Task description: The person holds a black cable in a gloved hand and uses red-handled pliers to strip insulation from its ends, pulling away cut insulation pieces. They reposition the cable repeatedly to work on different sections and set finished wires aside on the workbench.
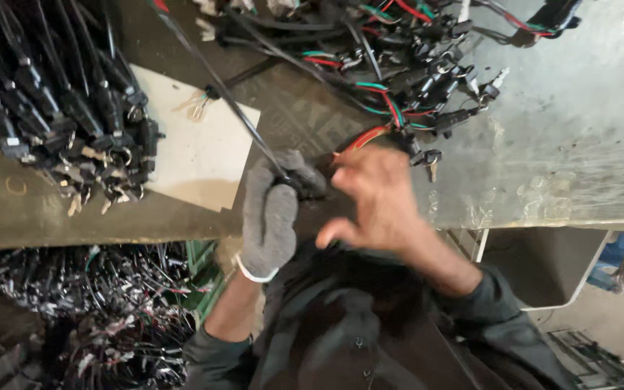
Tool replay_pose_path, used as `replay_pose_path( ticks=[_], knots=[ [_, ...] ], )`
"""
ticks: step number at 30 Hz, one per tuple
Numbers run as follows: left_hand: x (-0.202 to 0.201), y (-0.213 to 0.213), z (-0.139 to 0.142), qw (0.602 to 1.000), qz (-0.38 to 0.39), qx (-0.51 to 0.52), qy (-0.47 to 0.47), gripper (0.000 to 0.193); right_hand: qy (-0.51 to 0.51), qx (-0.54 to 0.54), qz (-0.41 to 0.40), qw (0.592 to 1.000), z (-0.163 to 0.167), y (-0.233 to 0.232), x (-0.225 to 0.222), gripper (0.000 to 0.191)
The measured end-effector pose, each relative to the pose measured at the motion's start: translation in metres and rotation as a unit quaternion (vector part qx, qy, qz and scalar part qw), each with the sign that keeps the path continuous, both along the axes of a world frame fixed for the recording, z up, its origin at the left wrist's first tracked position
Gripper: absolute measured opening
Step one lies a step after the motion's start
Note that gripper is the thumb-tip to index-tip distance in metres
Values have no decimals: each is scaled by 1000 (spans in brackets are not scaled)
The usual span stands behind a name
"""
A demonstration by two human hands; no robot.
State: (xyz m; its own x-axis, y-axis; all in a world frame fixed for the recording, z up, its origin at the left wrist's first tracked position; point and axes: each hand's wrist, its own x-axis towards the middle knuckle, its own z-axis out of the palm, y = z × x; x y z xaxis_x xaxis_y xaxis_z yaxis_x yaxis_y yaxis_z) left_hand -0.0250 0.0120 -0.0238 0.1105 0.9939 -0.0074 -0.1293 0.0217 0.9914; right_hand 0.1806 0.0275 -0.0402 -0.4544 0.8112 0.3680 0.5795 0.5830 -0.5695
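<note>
We have a single view, from a camera worn on the person's head, looking steeply down over their chest and forearms at the workbench just in front. It sits close: the gloved left hand and bare right hand fill the middle of the frame. The bench edge runs across the picture, with floor-level clutter showing below it. No second view shares the scene.

A thin black cable runs slanting across the bench.
</note>
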Motion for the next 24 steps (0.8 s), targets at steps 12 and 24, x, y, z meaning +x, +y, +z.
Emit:
replay_pose_path(
  ticks=[12,24],
  knots=[
    [-11,-7,34,989,-91,101,55,17,132,-172,-101,971,9,10,22,32],
    [9,-37,58,984,-55,-129,-111,50,-3,13,15,1000,30,19,-1,46]
  ],
)
